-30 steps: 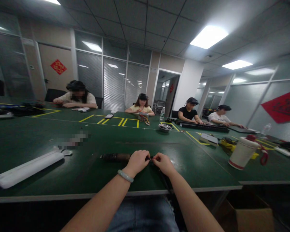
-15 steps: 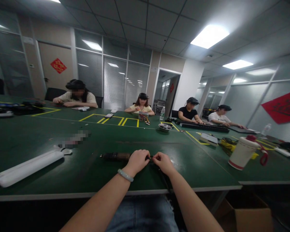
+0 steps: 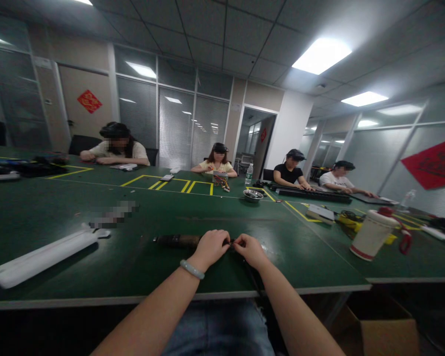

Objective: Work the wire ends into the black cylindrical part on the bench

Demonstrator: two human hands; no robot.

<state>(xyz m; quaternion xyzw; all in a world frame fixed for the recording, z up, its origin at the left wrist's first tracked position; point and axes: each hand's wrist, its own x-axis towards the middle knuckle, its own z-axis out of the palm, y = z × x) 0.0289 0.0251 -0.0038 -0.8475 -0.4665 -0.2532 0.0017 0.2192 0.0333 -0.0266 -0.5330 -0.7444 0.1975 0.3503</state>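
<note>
A dark cylindrical tool with a small metal tip at its left end lies on the green tabletop. Its right part passes behind my left hand, whose fingers are closed in a pinch at that end. Facing it, fingertips almost touching, my right hand pinches a black cord that runs down over the table's front edge. The small spot between the fingertips is mostly hidden, so how cord and tool meet there cannot be made out. A pale bangle circles my left wrist.
To the left lies a long white power strip-like bar. A metal bowl stands beyond my hands. A white jug with a red lid is at right, near a white box. Several people sit across the table. A cardboard box sits below.
Almost nothing differs. Both hands keep the same pinch at the same place, with only slight finger movement.
</note>
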